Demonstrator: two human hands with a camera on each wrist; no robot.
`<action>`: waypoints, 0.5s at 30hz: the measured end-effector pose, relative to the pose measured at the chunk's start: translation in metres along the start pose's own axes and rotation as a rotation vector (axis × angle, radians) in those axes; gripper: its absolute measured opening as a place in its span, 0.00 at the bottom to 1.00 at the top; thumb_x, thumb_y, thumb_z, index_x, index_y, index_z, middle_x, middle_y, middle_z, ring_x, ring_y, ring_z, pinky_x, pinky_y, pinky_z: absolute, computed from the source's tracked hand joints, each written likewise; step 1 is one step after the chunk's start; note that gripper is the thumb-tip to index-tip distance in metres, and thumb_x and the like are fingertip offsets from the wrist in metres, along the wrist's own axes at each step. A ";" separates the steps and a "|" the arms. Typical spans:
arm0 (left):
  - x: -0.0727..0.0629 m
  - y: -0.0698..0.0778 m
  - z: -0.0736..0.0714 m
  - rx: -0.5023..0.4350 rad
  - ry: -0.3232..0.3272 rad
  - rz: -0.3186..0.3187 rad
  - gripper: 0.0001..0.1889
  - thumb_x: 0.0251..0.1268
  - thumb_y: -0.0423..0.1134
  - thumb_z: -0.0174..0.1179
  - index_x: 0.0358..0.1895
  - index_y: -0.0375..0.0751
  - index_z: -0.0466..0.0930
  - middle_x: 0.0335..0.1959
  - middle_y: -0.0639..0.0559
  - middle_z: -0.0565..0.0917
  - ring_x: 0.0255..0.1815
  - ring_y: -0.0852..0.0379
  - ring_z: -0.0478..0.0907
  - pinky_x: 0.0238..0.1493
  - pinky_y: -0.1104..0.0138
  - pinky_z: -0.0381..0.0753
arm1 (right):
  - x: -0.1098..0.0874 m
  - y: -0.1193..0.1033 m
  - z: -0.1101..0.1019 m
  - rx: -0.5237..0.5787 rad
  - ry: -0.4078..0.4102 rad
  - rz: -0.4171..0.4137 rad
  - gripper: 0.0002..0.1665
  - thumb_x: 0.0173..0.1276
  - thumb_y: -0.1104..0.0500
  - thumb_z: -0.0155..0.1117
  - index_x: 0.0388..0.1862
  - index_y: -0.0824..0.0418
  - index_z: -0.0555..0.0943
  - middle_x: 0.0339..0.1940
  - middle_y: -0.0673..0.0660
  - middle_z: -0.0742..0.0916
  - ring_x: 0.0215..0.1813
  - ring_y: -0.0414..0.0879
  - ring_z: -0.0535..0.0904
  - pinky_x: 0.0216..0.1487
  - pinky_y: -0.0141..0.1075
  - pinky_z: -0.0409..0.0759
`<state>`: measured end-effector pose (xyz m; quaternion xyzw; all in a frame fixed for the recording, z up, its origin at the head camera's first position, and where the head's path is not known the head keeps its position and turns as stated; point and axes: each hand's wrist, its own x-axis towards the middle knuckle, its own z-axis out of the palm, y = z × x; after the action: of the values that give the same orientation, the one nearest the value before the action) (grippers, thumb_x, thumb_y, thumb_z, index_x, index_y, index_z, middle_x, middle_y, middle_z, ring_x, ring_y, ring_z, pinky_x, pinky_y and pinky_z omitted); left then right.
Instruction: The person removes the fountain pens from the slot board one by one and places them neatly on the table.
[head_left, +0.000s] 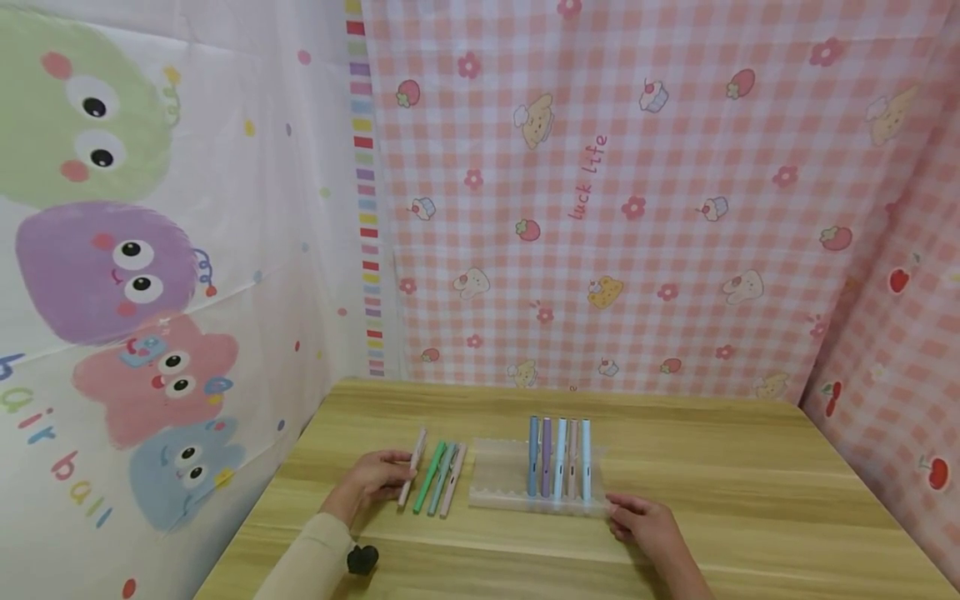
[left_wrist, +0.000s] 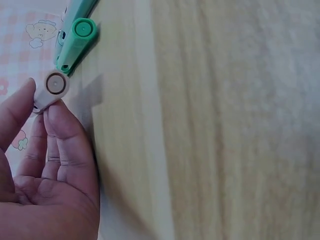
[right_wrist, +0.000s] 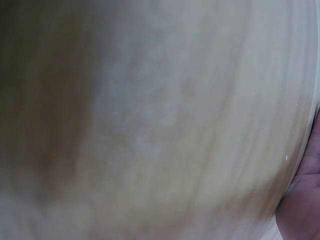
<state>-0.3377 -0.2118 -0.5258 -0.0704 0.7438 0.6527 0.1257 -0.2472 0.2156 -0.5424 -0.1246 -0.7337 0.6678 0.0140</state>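
Observation:
My left hand (head_left: 382,477) pinches a pale pink pen (head_left: 412,471) between thumb and fingers, at the left of the table. In the left wrist view, the round end of this pen faces the camera, close to a green pen (left_wrist: 80,37). Beside it lie the green pen, a teal pen (head_left: 442,479) and another pale pink pen (head_left: 453,481). A clear plastic pen tray (head_left: 498,475) holds several pens side by side, blue, purple, light blue and pinkish brown. My right hand (head_left: 648,529) grips the tray's front right corner; the right wrist view shows only part of that hand.
The wood-grain table (head_left: 750,483) stretches around the tray and pens. A pink checked cloth (head_left: 637,250) hangs behind it, and a white cartoon-print cloth (head_left: 247,208) hangs at the left. A dark round object (head_left: 363,559) is by the left sleeve.

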 end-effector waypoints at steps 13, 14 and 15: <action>-0.002 0.007 0.004 0.072 0.021 -0.020 0.23 0.57 0.25 0.67 0.57 0.24 0.76 0.32 0.47 0.85 0.30 0.56 0.81 0.32 0.65 0.81 | -0.001 0.000 0.000 -0.005 0.004 -0.009 0.16 0.68 0.71 0.63 0.52 0.78 0.80 0.34 0.61 0.87 0.32 0.45 0.82 0.34 0.34 0.84; -0.001 0.007 0.004 0.077 0.020 -0.020 0.22 0.57 0.25 0.67 0.57 0.24 0.77 0.32 0.47 0.85 0.30 0.57 0.81 0.31 0.66 0.81 | -0.001 -0.001 0.000 -0.003 0.003 -0.010 0.16 0.68 0.71 0.63 0.52 0.78 0.80 0.34 0.61 0.87 0.32 0.46 0.82 0.34 0.34 0.84; -0.001 0.007 0.004 0.080 0.018 -0.018 0.22 0.57 0.25 0.67 0.56 0.24 0.77 0.32 0.48 0.85 0.30 0.57 0.81 0.31 0.66 0.81 | -0.002 -0.001 0.000 -0.002 0.004 -0.010 0.15 0.68 0.71 0.63 0.52 0.78 0.80 0.34 0.61 0.87 0.33 0.46 0.82 0.34 0.34 0.84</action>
<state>-0.3382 -0.2068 -0.5193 -0.0778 0.7698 0.6205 0.1273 -0.2458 0.2153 -0.5409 -0.1224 -0.7349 0.6668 0.0186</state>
